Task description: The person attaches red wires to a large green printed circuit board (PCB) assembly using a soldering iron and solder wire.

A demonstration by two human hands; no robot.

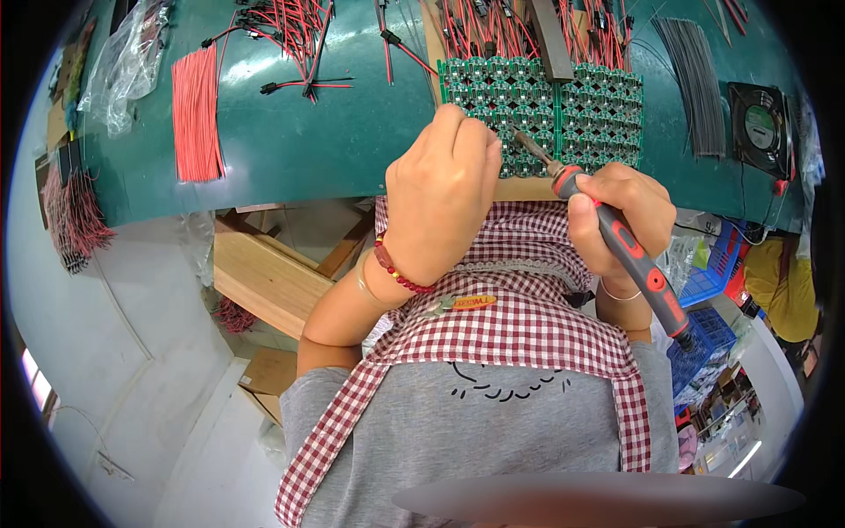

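Observation:
A panel of small green circuit boards [603, 114] lies on the table in front of me, several rows deep. My right hand [634, 207] is wrapped round a grey and red soldering iron [627, 242], whose tip points at the middle of the panel. Over the panel's left near part, my left hand [443, 185] has its fingertips pinched together beside the iron's tip; what they hold is hidden. Red and black leads [484, 31] run from the panel's far side. A dark flat bar [550, 40] lies across the leads and the panel's far edge.
On the green table [352, 145] lie a bundle of red wires [197, 114], loose connector leads [295, 35] and a clear plastic bag [132, 66]. Dark wires [694, 88] and a black fan [760, 128] are at the right. A wooden bench [268, 273] and blue crates [704, 348] stand below.

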